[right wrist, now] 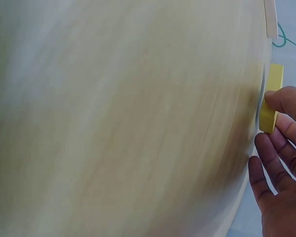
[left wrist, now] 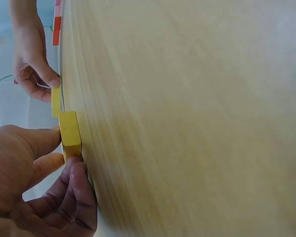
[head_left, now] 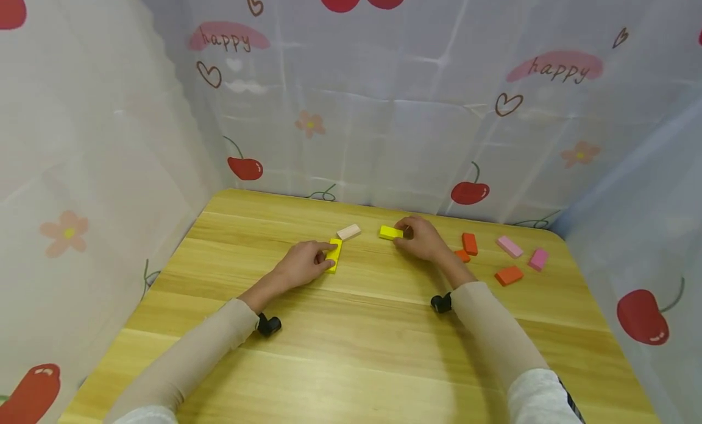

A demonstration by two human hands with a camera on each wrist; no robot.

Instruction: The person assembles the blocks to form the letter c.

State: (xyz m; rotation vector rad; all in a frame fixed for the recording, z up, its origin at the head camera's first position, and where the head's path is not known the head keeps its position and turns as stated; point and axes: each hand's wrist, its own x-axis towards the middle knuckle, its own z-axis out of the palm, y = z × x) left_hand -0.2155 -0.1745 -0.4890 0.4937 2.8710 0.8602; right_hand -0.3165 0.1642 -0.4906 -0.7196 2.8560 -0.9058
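Note:
My left hand (head_left: pixel 303 264) grips a yellow block (head_left: pixel 334 256) by its two ends, thumb on the near one. The left wrist view shows that yellow block (left wrist: pixel 70 132) between the thumb and fingers, low against the tabletop. Farther right, my right hand (head_left: pixel 421 237) pinches a second yellow block (head_left: pixel 390 233) at its right end. In the right wrist view, thumb and forefinger close on this yellow block (right wrist: pixel 272 96) while the other fingers spread below it. Just beyond the left hand's block lies a pale wooden block (head_left: pixel 348 232).
Orange blocks (head_left: pixel 509 275) lie right of my right hand, one partly hidden by the wrist. A light pink block (head_left: pixel 510 247) and a darker pink block (head_left: pixel 538 259) are farther right. Printed curtains (head_left: pixel 384 137) enclose the wooden table (head_left: pixel 351 351) at the back and sides.

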